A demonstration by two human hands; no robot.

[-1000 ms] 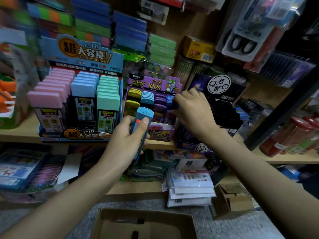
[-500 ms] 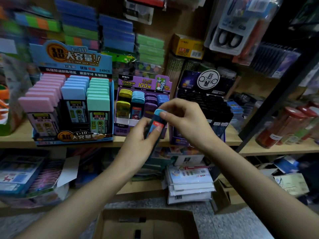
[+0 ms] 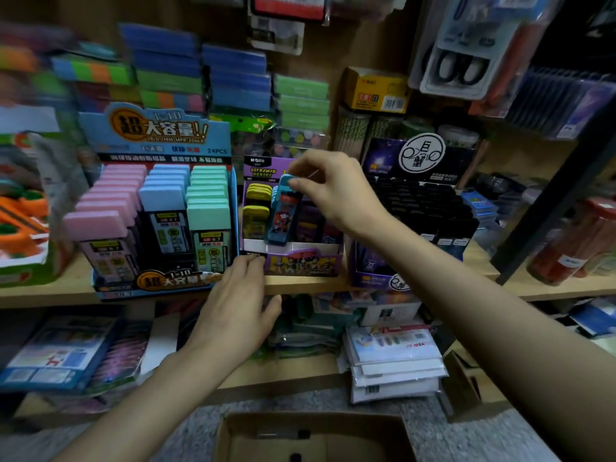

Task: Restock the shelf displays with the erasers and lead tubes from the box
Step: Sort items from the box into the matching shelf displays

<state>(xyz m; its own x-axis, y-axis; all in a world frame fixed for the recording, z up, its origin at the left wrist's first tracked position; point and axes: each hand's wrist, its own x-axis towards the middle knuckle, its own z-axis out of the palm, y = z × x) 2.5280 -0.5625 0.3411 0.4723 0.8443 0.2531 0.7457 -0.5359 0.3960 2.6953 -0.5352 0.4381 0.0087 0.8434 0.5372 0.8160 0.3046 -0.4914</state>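
Observation:
My right hand [image 3: 333, 191] pinches the top of a blue lead tube [image 3: 282, 211] and holds it tilted over the front of the purple display box [image 3: 300, 258] on the wooden shelf [image 3: 300, 285]. Yellow, blue and purple tubes stand in rows inside that box. My left hand [image 3: 238, 305] rests at the shelf edge, its fingertips touching the lower left corner of the purple box, and holds nothing. The open cardboard box [image 3: 233, 428] lies on the floor below, mostly dark inside.
A large blue display [image 3: 156, 208] of pink, blue and green tubes stands left of the purple box. A black display [image 3: 420, 208] stands to the right. Packets are stacked on the lower shelf [image 3: 393, 361]. A dark shelf upright [image 3: 550, 208] slants at the right.
The blue tube passed from my left hand to my right, which lifted it to the purple box. My left hand dropped to the shelf edge at the box's corner.

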